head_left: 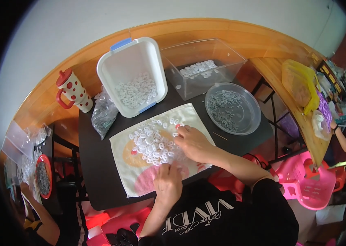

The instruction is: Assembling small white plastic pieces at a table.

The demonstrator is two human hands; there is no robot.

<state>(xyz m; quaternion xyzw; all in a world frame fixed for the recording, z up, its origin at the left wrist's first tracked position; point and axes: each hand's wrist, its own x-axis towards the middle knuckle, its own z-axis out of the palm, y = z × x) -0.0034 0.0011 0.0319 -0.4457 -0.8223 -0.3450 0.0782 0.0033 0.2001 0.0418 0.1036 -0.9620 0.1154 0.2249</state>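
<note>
Head view: white pieces (153, 144) are lying heaped on cloth (124, 174), which is likely stopping them sliding; left hand (168, 183) and right hand (194, 143) are bordering them, pinching or not, I can't tell.

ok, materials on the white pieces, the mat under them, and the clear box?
White pieces: probably plastic, by the uniform white and smooth molded look; too small to judge gloss. Mat: likely fabric, matte, from its soft, slightly uneven edges. Clear box: rigid, glossy plastic, perhaps acrylic: see-through walls, bright edges.
</note>
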